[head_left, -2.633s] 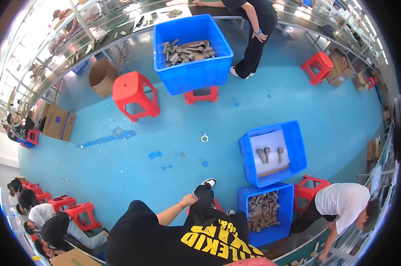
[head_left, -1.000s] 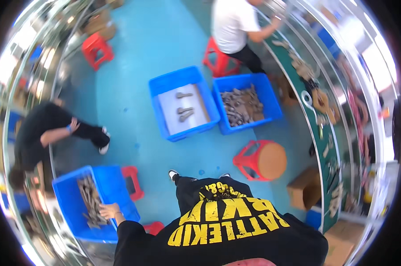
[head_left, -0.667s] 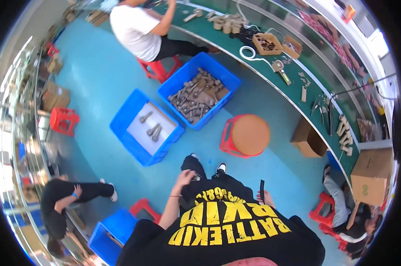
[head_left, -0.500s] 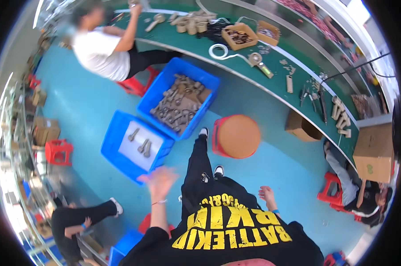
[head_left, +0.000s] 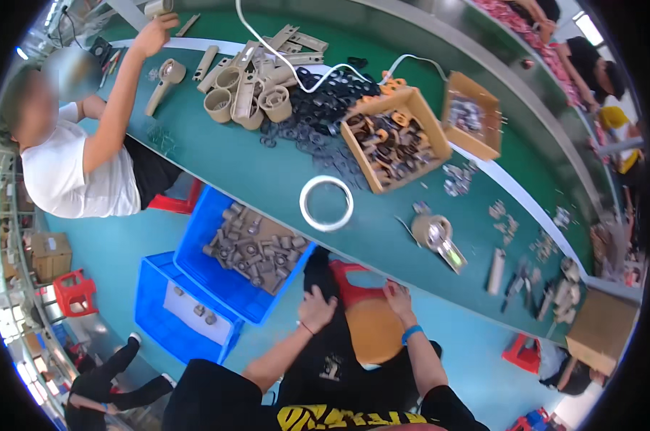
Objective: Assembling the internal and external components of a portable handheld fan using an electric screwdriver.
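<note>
A: What is nearest to the two hands?
B: It is a stool (head_left: 371,334), which stands on the floor just in front of the person, near the edge of the green workbench (head_left: 267,183).
A: How does this stool look?
B: Its seat is smooth, of an orange-brown colour, with a rounded outline. The frame part (head_left: 353,276) is glossy red. The right forearm covers one side of the seat, so I do not see its whole shape.
A: And in which direction does it point?
B: The seat lies on the person's side, and the red frame shows on the bench side. The visible part is longer from the bench toward the body than across. Because the lens bends everything, I cannot tell if the stool is tilted or upright.
A: What about the hands?
B: The left hand (head_left: 316,310) is in front of the dark trousers (head_left: 317,348), to the left of the stool; its fingers are loose and a little bent, with nothing grasped. The right hand (head_left: 399,300), with a blue wristband (head_left: 412,333), is at the stool's right side, fingers curled. I cannot tell whether it grasps the frame or only overlaps it in the view.
</note>
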`<action>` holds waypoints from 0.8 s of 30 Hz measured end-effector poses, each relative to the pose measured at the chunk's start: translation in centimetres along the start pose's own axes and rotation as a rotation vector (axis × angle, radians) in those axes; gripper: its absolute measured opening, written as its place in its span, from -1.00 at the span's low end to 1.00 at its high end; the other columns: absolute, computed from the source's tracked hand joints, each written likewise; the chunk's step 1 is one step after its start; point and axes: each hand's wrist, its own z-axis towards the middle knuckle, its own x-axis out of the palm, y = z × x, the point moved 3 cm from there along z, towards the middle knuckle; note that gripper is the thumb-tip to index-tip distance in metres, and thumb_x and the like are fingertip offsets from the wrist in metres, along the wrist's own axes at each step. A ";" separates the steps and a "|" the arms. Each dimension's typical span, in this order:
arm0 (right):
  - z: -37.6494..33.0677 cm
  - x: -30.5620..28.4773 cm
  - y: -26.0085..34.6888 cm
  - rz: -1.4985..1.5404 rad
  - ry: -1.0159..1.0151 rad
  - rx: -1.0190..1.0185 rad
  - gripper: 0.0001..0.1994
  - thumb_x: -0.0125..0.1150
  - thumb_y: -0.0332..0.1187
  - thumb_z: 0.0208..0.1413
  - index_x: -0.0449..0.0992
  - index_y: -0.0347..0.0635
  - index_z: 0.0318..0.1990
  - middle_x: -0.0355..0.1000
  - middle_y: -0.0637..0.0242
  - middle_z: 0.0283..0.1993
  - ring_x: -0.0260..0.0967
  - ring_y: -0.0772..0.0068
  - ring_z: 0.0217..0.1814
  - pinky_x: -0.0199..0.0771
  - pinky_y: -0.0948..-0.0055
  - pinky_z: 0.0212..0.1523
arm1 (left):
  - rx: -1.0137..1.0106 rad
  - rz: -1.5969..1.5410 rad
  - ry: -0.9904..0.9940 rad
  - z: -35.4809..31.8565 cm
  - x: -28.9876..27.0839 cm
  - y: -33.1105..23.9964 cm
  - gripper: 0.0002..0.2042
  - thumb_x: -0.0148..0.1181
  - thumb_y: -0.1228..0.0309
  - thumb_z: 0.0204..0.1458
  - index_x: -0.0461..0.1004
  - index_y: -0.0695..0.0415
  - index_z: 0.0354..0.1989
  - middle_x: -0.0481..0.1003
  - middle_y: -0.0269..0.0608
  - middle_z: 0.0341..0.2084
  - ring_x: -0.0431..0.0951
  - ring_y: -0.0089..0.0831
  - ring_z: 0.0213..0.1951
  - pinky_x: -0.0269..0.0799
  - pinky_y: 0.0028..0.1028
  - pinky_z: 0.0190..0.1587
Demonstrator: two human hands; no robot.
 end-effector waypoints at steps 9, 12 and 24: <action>5.8 4.3 1.9 0.068 0.130 -0.316 -0.70 0.11 -0.16 0.18 0.48 -0.12 -0.04 0.43 0.11 0.06 0.37 0.01 0.07 0.39 0.22 0.06 | 0.751 0.063 -0.558 13.4 7.6 2.5 -0.62 0.03 0.18 0.09 0.51 0.11 -0.01 0.50 0.04 -0.09 0.52 0.01 -0.10 0.43 -0.14 -0.02; 9.5 1.2 4.3 0.111 0.159 -0.255 -0.70 0.11 -0.17 0.18 0.47 -0.12 -0.03 0.43 0.11 0.06 0.37 0.02 0.07 0.39 0.23 0.07 | 0.861 0.073 -0.453 14.8 6.2 -0.3 -0.62 0.03 0.18 0.10 0.51 0.12 0.00 0.50 0.04 -0.09 0.52 0.02 -0.09 0.42 -0.14 -0.01; -0.2 -9.0 -9.3 0.258 0.184 -0.456 -0.69 0.11 -0.19 0.19 0.46 -0.13 -0.01 0.43 0.10 0.06 0.38 0.04 0.07 0.39 0.26 0.07 | 1.217 0.186 -0.404 12.6 2.1 -12.1 -0.61 0.04 0.19 0.10 0.48 0.13 0.03 0.49 0.05 -0.07 0.49 0.02 -0.05 0.37 -0.18 0.06</action>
